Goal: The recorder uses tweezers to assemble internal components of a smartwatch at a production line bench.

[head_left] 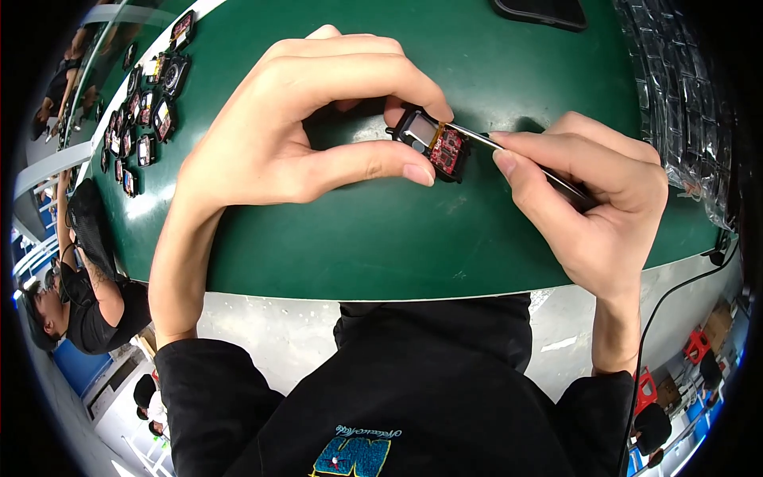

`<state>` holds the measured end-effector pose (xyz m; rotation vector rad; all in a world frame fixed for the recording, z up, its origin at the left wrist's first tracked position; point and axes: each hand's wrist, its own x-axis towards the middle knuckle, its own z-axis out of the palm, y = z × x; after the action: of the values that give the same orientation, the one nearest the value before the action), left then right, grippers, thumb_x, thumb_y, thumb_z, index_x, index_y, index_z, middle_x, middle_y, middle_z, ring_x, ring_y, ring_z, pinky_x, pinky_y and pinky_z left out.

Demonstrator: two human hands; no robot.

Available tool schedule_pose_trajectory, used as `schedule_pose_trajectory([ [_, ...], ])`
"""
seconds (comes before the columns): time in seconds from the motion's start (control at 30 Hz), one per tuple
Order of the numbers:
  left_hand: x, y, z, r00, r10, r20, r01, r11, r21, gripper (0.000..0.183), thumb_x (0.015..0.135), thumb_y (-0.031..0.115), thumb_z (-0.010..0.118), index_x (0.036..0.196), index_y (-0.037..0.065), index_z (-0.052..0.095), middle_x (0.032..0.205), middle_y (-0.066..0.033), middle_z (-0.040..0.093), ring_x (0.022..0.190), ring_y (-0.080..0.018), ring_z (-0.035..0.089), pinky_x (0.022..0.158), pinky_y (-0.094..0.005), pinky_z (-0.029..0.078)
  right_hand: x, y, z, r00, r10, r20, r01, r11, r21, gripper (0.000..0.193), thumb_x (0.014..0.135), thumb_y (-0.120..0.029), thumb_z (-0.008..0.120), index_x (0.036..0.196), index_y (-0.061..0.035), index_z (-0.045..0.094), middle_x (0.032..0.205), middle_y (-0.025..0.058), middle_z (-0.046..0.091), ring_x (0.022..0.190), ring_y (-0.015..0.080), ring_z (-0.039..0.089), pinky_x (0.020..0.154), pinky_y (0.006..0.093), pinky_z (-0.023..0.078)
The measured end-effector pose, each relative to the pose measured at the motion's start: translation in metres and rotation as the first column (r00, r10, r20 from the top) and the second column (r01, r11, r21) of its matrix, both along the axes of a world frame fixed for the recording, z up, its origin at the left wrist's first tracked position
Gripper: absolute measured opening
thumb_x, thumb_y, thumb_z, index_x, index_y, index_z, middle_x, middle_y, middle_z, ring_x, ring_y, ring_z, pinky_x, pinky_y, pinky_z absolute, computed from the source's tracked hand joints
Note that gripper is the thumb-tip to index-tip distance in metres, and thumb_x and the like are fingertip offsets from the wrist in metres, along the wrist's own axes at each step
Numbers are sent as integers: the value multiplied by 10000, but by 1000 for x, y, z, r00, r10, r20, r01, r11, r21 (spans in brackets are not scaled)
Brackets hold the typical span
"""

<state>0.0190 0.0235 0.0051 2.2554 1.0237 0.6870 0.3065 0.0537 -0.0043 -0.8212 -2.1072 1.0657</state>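
Note:
Between the thumb and fingers of my left hand (310, 119) is a small black electronic device (416, 137) with its casing open. Inside it show a red circuit board (451, 151), a silvery part and a strip of yellowish tape or ribbon. My right hand (592, 171) pinches tweezers (485, 137), a slim tool with a metal tip and a dark grip. The tip touches or lies just over the upper edge of the device, near the yellowish strip; which of the two, I cannot tell. Both hands are a little above the green tabletop.
Several similar opened devices (146, 107) lie at the table's left side. A black flat object (540, 11) rests at the far edge. Stacked clear plastic trays (675, 95) line the right, with a black cable (675, 286) below them. Another person (87, 294) is at the left.

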Motion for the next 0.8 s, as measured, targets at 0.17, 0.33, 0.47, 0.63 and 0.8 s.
schedule_pose_trajectory([
  [0.17, 1, -1, 1, 1000, 14, 0, -14, 1000, -18, 540, 720, 272, 990, 1161, 24, 802, 1031, -66, 796, 885, -205, 683, 799, -333, 447, 1, -1, 6, 999, 4, 34, -5, 1000, 28, 189, 851, 113, 803, 1017, 38, 853, 707, 25, 656, 592, 62, 548, 535, 231, 361],
  [0.33, 3, -7, 2, 995, 95, -3, -95, 995, -14, 612, 687, 179, 986, 1244, 50, 769, 957, -19, 696, 783, -152, 536, 755, -306, 411, 8, -4, 6, 997, -78, 18, 78, 997, -28, 168, 893, 100, 794, 1043, 48, 850, 740, 23, 679, 624, 51, 577, 557, 208, 381],
  [0.47, 10, -6, 7, 994, 85, -63, -81, 995, 59, 631, 672, 239, 1021, 1227, 66, 777, 930, -8, 677, 779, -170, 546, 746, -312, 410, 9, -4, -2, 970, -187, -153, 172, 979, -105, 140, 877, 43, 845, 1017, 28, 850, 678, 6, 647, 562, 27, 511, 509, 227, 332],
  [0.63, 14, -7, 25, 975, 195, -105, -185, 978, 99, 504, 767, 272, 998, 1181, 84, 780, 905, -4, 685, 790, -163, 637, 764, -307, 461, 11, -6, 8, 958, -214, -189, 198, 975, -103, 161, 884, 46, 835, 1045, 37, 840, 676, 12, 631, 564, 31, 505, 508, 241, 342],
  [0.8, 21, 37, 66, 948, 249, 199, -273, 957, 103, 482, 719, 181, 998, 1142, 50, 808, 878, 1, 677, 726, -72, 544, 619, -243, 395, 10, -6, 2, 952, -197, -235, 187, 980, -67, 180, 893, 35, 832, 1071, 16, 857, 681, 8, 635, 572, 39, 502, 517, 249, 339],
])
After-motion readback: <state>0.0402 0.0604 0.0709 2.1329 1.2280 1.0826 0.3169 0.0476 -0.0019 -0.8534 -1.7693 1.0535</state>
